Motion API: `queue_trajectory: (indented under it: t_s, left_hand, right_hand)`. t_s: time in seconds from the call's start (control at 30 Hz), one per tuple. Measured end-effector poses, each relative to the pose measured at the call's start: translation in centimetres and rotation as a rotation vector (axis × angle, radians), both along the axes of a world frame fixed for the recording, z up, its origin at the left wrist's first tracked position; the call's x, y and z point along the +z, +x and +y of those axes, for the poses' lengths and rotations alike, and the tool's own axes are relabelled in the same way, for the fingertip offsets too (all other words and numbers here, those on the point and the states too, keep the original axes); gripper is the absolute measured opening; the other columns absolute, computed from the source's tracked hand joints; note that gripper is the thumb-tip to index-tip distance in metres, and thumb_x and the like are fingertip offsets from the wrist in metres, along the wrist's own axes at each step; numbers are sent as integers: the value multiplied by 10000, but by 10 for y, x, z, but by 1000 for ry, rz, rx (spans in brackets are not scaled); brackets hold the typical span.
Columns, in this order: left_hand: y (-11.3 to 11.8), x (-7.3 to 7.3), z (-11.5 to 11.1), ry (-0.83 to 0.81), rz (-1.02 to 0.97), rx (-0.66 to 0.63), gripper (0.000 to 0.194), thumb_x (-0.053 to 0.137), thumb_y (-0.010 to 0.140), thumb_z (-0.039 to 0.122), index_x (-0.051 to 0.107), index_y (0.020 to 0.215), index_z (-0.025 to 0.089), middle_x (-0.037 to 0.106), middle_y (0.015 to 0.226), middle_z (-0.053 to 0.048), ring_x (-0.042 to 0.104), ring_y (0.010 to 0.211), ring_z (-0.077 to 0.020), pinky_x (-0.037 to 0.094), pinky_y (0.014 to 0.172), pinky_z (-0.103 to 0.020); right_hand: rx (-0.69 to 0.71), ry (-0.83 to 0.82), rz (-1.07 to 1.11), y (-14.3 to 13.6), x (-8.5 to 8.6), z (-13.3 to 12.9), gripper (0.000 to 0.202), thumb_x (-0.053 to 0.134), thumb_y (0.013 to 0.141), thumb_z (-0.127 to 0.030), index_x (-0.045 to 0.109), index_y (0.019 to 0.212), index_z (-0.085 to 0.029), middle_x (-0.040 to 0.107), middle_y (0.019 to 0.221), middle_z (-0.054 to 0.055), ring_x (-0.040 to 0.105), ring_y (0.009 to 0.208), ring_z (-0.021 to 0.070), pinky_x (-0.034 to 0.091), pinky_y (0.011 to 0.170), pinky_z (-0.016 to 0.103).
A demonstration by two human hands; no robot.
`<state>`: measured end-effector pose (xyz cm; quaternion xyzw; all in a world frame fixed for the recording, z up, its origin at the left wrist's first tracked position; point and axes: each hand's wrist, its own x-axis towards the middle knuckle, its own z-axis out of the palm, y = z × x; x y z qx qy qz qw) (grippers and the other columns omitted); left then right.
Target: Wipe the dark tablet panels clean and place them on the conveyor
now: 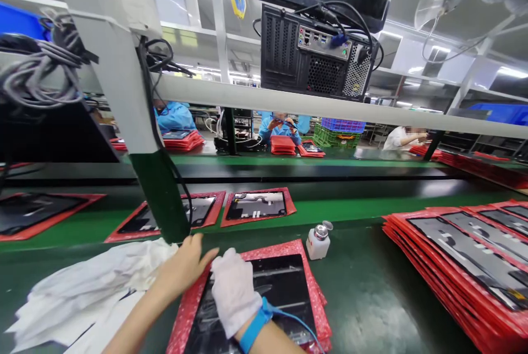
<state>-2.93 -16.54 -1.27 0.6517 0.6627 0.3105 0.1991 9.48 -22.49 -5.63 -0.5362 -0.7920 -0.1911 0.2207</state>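
Observation:
A black glossy screen panel (284, 282) lies on red bubble-wrap bags (317, 310) in front of me. My right hand (235, 291), in a white glove with a blue wrist strap (256, 324), rests on the panel's left part. Its fingers are curled together, and anything beneath them is hidden. My left hand (187, 263) is bare, with the thumb held apart from the fingers, above the bags' upper left corner. Beside it is a heap of white cloths (94, 271). A small white pump bottle (318, 243) with a metal top stands right of the panel.
Tall stacks of red bags with panels (466, 255) fill the right side. More bagged panels (259, 205) lie along the green bench behind a post (165, 194). Overhead, a shelf beam (264, 95) carries a computer case (317, 51). Co-workers sit beyond.

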Motion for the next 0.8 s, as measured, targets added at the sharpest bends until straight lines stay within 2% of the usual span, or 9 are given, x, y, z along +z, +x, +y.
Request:
queue_trajectory:
  t_s: [0.07,0.13,0.23,0.3,0.37,0.53,0.6,0.67,0.8]
  left_hand:
    - [-6,-24,-33,-51,11,39,681,472,646,619,541,1072,92,569,1250,-372,549,1201,-510,384,999,-590]
    - [-5,-41,-53,-77,-19,52,741,391,676,662,482,1140,92,526,1328,-370,524,1268,-448,376,1044,-526]
    - [4,-44,-63,-46,-66,52,576,387,737,638,469,1089,188,615,1275,-277,599,1203,-384,430,995,-466]
    - [10,-37,-66,-45,-33,62,409,399,775,592,460,990,249,715,1089,-194,685,1042,-371,491,865,-436]
    - [13,-29,-68,-66,32,59,286,388,809,549,439,889,280,743,917,-126,718,908,-356,500,755,-392]
    - [12,-17,-71,-74,121,34,216,396,812,484,394,708,294,699,731,-84,707,810,-348,445,666,-348]
    - [12,-16,-72,-53,145,29,233,384,819,475,364,677,292,673,698,-78,691,781,-343,411,639,-341]
    - [14,-14,-72,-22,145,31,247,367,833,468,344,665,288,652,690,-67,676,757,-326,383,623,-331]
    - [24,-8,-71,12,-70,70,254,402,821,496,366,681,286,572,591,-10,641,676,-297,398,621,-334]
  right_hand:
    - [29,-93,39,14,-2,1,118,561,870,-144,611,955,-208,686,917,58,657,753,193,523,591,279]
    - [-26,-153,61,54,-3,1,100,597,848,-130,613,860,-228,685,834,8,647,705,170,510,581,251]
    - [-253,-72,51,125,-10,-5,196,586,824,-33,656,946,-170,721,928,86,668,811,192,517,667,267]
    - [-433,-14,60,146,-18,-15,244,526,847,3,660,1021,-104,715,983,168,673,795,221,510,636,300]
    - [-444,27,75,130,-26,-29,281,495,853,17,651,1061,-90,705,1008,191,672,796,231,506,634,313]
    - [-50,-5,46,26,-33,-69,200,479,906,-97,633,981,-202,681,914,70,633,778,182,494,665,273]
    - [-25,-21,28,23,-35,-80,174,466,925,-138,617,911,-223,651,830,32,606,710,161,480,637,252]
    - [-75,-14,26,55,-39,-91,179,462,920,-131,603,856,-222,620,765,22,582,657,158,470,613,253]
    - [-370,93,30,150,-47,-117,226,471,878,-50,619,914,-216,633,809,53,593,697,184,471,618,280]
